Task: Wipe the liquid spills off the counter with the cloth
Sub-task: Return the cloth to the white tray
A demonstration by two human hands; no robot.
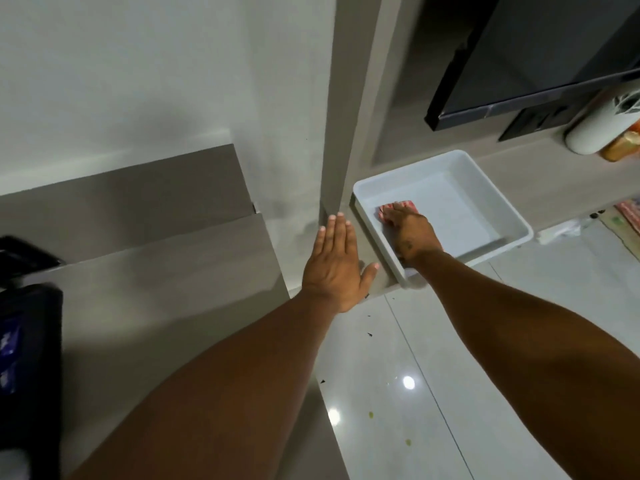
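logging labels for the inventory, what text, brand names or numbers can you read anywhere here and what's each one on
No text reads clearly in the head view.
Dark object at far left: pale markings, too blurred to read.
White bottle on the shelf: a pattern, no legible words.
Orange packet beside it: blurred.
White tray, cloth: no lettering visible.

The tray (491, 199) sits on the counter (540, 178), right of the pillar (337, 133).
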